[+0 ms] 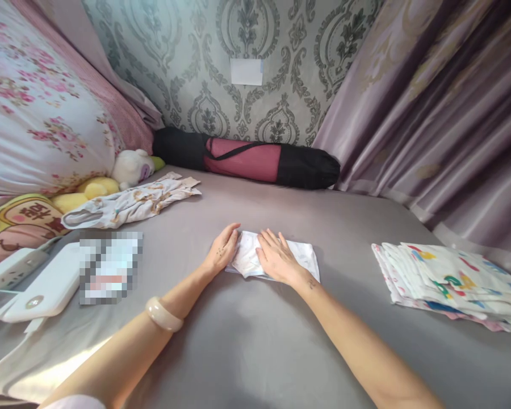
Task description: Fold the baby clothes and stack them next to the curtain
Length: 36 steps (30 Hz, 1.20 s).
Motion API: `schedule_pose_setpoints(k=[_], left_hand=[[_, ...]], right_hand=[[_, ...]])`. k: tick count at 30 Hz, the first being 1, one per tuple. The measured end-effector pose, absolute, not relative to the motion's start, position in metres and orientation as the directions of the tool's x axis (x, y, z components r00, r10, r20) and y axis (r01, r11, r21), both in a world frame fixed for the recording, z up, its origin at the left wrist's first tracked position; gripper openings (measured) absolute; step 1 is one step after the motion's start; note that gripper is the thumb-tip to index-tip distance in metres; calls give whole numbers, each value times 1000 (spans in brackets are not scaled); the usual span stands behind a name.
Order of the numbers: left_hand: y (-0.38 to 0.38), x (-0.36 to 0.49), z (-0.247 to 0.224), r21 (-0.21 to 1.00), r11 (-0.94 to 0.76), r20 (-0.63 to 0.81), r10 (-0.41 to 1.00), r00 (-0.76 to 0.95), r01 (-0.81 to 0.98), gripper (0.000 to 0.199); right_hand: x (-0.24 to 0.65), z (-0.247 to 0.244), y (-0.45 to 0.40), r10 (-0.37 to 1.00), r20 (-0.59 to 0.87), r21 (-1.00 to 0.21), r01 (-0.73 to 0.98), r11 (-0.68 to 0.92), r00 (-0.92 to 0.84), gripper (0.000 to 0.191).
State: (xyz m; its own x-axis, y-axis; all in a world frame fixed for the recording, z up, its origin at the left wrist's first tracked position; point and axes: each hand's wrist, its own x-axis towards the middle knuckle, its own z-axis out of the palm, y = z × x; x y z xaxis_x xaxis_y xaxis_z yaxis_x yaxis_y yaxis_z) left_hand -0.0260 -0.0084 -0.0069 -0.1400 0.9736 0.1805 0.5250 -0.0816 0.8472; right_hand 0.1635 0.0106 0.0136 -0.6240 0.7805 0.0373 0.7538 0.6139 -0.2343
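A white cloth (304, 255), folded into a small flat bundle, lies on the grey sheet (247, 324) in the middle of the view. My right hand (276, 255) rests flat on top of it, fingers stretched out. At the cloth's left edge, my left hand (223, 248) stands on its side with the fingers extended, touching the edge and gripping nothing. A pale bangle (164, 314) circles my left forearm.
Folded printed clothes (460, 281) are stacked at the right. A crumpled patterned garment (140, 201), plush toys (132, 167), a power strip (12, 270) and a white device (53, 284) lie at the left. A long black and red bag (242, 161) lies along the wall.
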Motion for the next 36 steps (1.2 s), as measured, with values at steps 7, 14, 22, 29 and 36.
schedule_pose_setpoints(k=[7,14,22,29,36], left_hand=[[-7,-28,-10,849,-107,193,974,-116,517,52],[-7,-28,-13,754,-141,202,979,-21,642,54],[-6,-25,-23,494,-347,241,936,258,797,56],[-8,-30,-21,399,-242,260,955,144,884,60],[-16,-27,8,492,103,-44,995,-93,865,65]], right_hand=[[114,-1,-5,766,202,-232,730,642,-610,57],[133,12,2,781,96,-383,702,601,-617,57],[200,7,-12,874,84,-274,833,481,-478,56],[242,25,-14,953,178,-389,872,296,-244,46],[282,40,-32,990,-75,-306,942,-137,120,37]])
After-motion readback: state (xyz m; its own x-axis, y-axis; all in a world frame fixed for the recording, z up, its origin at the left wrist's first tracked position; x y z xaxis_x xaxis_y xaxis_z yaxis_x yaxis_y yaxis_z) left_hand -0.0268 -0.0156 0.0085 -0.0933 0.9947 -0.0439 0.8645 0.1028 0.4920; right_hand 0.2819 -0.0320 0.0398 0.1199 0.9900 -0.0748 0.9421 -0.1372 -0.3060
